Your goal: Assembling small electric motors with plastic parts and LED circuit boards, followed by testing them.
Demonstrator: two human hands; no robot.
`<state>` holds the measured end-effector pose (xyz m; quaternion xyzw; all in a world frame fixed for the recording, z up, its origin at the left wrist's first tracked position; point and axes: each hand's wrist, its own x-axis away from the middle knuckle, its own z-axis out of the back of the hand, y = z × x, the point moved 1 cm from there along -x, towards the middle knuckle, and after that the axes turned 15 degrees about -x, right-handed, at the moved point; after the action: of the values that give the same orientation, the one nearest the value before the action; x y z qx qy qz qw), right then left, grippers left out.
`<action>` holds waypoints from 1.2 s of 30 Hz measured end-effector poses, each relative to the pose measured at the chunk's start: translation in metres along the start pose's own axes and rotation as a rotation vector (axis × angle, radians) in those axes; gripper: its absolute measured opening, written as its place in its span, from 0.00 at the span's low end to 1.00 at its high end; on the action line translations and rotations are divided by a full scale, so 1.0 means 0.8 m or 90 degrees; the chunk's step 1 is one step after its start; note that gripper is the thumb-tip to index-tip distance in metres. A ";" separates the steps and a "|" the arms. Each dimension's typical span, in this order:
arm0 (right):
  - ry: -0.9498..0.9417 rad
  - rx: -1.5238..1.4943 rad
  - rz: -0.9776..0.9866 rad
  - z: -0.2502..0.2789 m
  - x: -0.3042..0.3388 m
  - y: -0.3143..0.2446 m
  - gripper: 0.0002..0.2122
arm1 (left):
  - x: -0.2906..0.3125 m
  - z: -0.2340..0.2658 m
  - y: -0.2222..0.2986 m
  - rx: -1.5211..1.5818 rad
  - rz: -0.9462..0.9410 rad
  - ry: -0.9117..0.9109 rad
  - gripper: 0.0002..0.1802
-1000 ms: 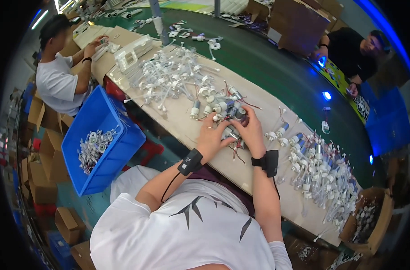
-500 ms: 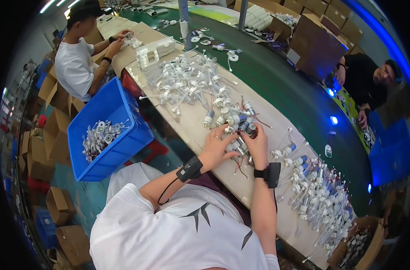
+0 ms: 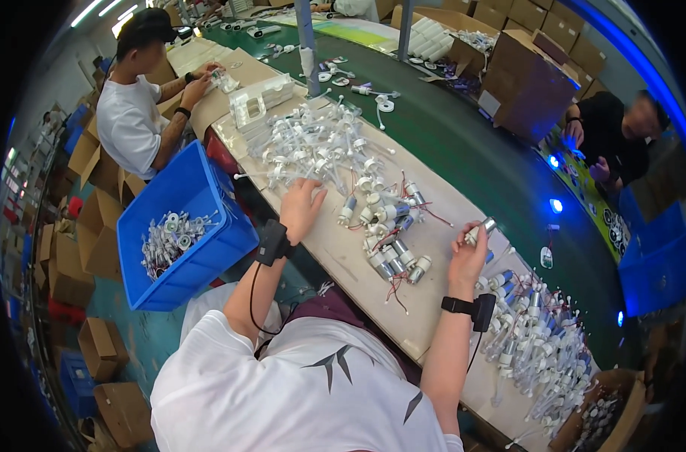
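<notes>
My right hand [image 3: 467,256] is closed on a small motor [image 3: 488,224], a silver cylinder with a white plastic end, held above the table's far side. My left hand [image 3: 301,209] reaches to the near edge of a heap of white plastic parts with thin stems [image 3: 320,143]; its thumb stands apart from the fingers, and the fingertips are at the heap. Between my hands lies a loose cluster of motors [image 3: 392,256] with white ends and red and dark wires. Beyond my right wrist spreads a pile of motors joined to white stemmed parts [image 3: 535,324].
A blue bin [image 3: 230,260] with similar parts stands left of the table. A green conveyor belt [image 3: 448,158] runs along the far side, with a post [image 3: 307,53] at its edge. Co-workers sit at left [image 3: 132,120] and far right [image 3: 618,139]. A cardboard box [image 3: 631,410] is lower right.
My hands were together at the motor cluster. The left has moved left to the white parts; the right has moved right, carrying a motor away from the cluster.
</notes>
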<state>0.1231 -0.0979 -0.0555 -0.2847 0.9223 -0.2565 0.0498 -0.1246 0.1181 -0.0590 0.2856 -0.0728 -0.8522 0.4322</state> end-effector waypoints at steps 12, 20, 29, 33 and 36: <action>-0.038 0.222 0.004 -0.012 0.022 0.014 0.08 | -0.056 -0.089 0.007 0.143 0.177 -0.098 0.21; -0.017 0.105 -0.013 0.000 0.016 0.021 0.06 | -0.049 -0.008 0.083 1.232 0.521 -0.233 0.12; -0.017 0.085 -0.060 -0.006 0.015 0.016 0.07 | -0.118 -0.010 0.059 1.616 0.474 -0.773 0.24; -0.008 0.078 -0.056 -0.007 0.018 0.008 0.07 | -0.108 -0.028 0.048 1.578 0.531 -0.739 0.24; -0.004 0.080 -0.053 -0.004 0.018 0.011 0.07 | -0.084 0.001 0.096 1.518 0.172 -0.713 0.25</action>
<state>0.1057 -0.0981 -0.0568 -0.3197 0.8918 -0.3146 0.0595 -0.0406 0.1233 -0.0016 0.0906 -0.9675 -0.2187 -0.0893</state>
